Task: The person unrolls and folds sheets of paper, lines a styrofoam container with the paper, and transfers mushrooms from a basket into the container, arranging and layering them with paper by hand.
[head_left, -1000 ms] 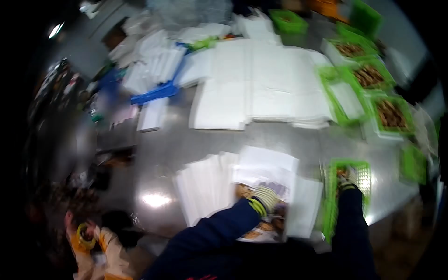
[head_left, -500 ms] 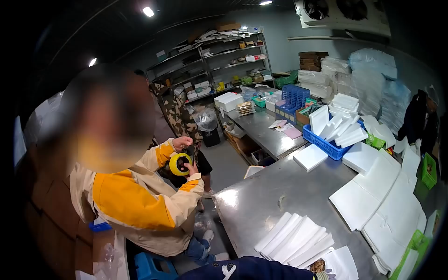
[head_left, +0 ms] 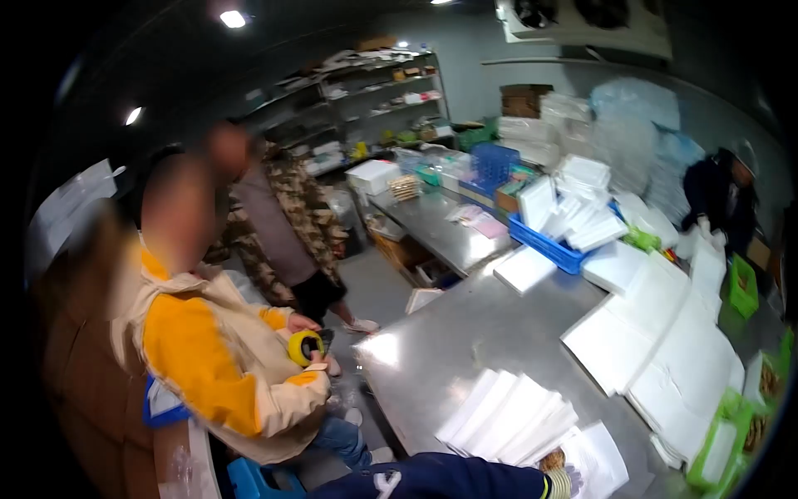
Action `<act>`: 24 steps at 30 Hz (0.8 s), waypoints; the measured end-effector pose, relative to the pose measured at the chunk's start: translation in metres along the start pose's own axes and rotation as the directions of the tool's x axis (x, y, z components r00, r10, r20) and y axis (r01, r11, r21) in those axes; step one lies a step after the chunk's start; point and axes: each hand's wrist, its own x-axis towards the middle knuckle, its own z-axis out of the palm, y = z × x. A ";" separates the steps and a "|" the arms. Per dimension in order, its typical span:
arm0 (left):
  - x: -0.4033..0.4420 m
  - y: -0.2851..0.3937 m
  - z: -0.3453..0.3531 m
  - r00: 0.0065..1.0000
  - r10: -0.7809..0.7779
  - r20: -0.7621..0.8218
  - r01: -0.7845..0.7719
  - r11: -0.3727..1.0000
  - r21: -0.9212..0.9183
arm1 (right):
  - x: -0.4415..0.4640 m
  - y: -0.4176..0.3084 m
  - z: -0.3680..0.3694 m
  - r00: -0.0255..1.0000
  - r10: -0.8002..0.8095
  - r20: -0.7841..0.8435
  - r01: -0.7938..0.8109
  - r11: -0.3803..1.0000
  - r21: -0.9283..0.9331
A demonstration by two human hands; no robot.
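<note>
My left hand (head_left: 567, 481), in a pale glove with a striped cuff, is at the bottom edge of the head view, at the end of a navy sleeve (head_left: 440, 478). It rests on or beside a white foam piece (head_left: 605, 461). Close to it lies a small brown item (head_left: 552, 460), too blurred to name. Left of the hand, a fanned row of white foam pieces (head_left: 507, 416) lies on the metal table (head_left: 432, 358). The fingers are partly cut off and blurred, so their grip does not show. My right hand is out of view.
A person in a yellow and beige jacket (head_left: 199, 358) holds a yellow tape roll (head_left: 303, 348); another wears camouflage (head_left: 291, 208). A blue basket (head_left: 553, 249) holds white foam boxes. White sheets (head_left: 632, 333) and green baskets (head_left: 719, 437) line the right side, near a third person (head_left: 719, 200).
My view has swung, shifting the table and shelves left. The person with the tape has lowered the roll. The camouflage-clad person and the person at the far right show more fully.
</note>
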 end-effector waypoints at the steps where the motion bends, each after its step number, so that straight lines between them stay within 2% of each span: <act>1: 0.020 -0.009 0.023 0.959 -0.186 0.212 0.207 0.975 -0.079 | -0.008 0.013 -0.011 1.000 0.025 -0.013 -0.024 0.998 0.060; 3: -0.028 0.013 -0.024 0.998 0.061 -0.020 -0.062 0.998 -0.015 | -0.035 0.032 -0.027 0.994 0.106 -0.031 -0.097 0.971 0.221; 4: -0.048 0.030 -0.100 0.976 0.148 -0.162 -0.133 0.986 0.098 | -0.045 0.035 -0.025 0.990 0.143 -0.005 -0.135 0.942 0.307; 5: -0.033 0.049 -0.160 0.969 0.041 0.243 -0.041 0.999 -0.006 | -0.061 0.033 -0.024 0.986 0.163 0.032 -0.163 0.917 0.364; 6: -0.040 0.026 -0.118 0.999 0.035 -0.013 -0.035 0.999 0.022 | -0.065 0.054 -0.003 0.972 0.165 0.168 -0.233 0.767 0.598; 7: -0.050 0.022 -0.159 0.996 -0.031 -0.082 0.022 0.994 -0.105 | -0.067 -0.035 0.016 0.945 0.265 0.189 -0.324 0.827 0.460; 8: -0.041 0.003 -0.137 0.976 -0.034 -0.216 -0.001 0.987 -0.162 | -0.064 -0.019 0.030 0.953 0.243 0.180 -0.296 0.866 0.402; 9: -0.051 -0.007 -0.132 0.894 0.004 -0.448 -0.058 0.993 -0.108 | -0.067 -0.021 0.052 0.919 0.276 0.282 -0.378 0.820 0.430; 10: -0.058 -0.009 -0.134 0.920 -0.098 -0.380 0.016 0.977 -0.213 | -0.073 -0.021 0.060 0.911 0.281 0.301 -0.378 0.862 0.339; 12: -0.059 -0.011 -0.146 0.905 -0.050 -0.422 -0.002 0.993 -0.120 | -0.079 -0.037 0.081 0.881 0.303 0.364 -0.427 0.840 0.334; 14: -0.059 -0.017 -0.151 0.921 -0.091 -0.380 0.036 0.988 -0.151 | -0.084 -0.040 0.103 0.886 0.277 0.372 -0.405 0.854 0.327; 15: -0.055 -0.030 -0.157 0.934 -0.087 -0.347 0.027 0.984 -0.174 | -0.082 -0.049 0.115 0.910 0.268 0.317 -0.327 0.933 0.148; 16: -0.053 -0.030 -0.155 0.935 -0.083 -0.344 0.022 0.984 -0.178 | -0.079 -0.074 0.105 0.902 0.246 0.354 -0.273 0.962 0.028; 18: -0.051 -0.031 -0.152 0.957 -0.038 -0.287 0.003 0.993 -0.121 | -0.077 -0.062 0.107 0.909 0.233 0.347 -0.210 0.972 -0.102; 20: -0.047 -0.030 -0.149 0.972 -0.008 -0.233 -0.017 0.995 -0.102 | -0.079 -0.067 0.096 0.958 0.117 0.263 -0.119 0.993 -0.009; 21: -0.043 -0.030 -0.145 0.976 0.043 -0.216 -0.067 0.992 -0.104 | -0.079 -0.064 0.094 0.928 0.187 0.321 -0.205 0.979 0.023; 22: -0.039 -0.025 -0.147 0.976 0.095 -0.198 -0.118 0.987 -0.106 | -0.080 -0.065 0.093 0.929 0.193 0.317 -0.210 0.978 0.019; 24: -0.029 -0.014 -0.152 0.987 0.139 -0.079 -0.144 0.987 -0.071 | -0.084 -0.068 0.090 0.919 0.031 0.393 -0.034 0.999 0.000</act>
